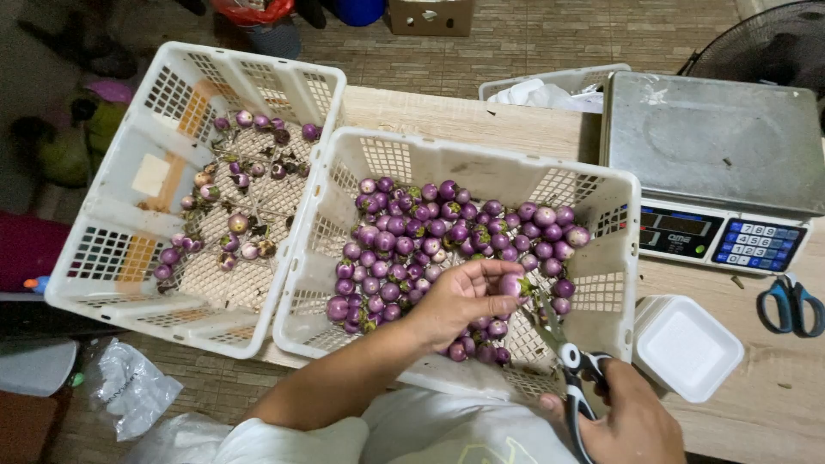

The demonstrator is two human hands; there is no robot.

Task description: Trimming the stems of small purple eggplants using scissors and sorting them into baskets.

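My left hand (460, 301) holds one small round purple eggplant (514, 284) by its fingertips, over the near side of a white plastic crate (593, 296). That crate is piled with several small purple eggplants (430, 236). My right hand (632, 421) grips a pair of black-handled scissors (559, 344), whose blades point up at the held eggplant. A second white crate (129, 283) to the left holds scattered eggplants (236, 223) and stem scraps.
A digital scale (713, 155) with a steel pan stands at the right on the wooden table. A white foam tray (685, 346) lies near my right hand. Blue-handled scissors (791, 305) lie by the scale. A plastic bag (129, 387) lies on the floor.
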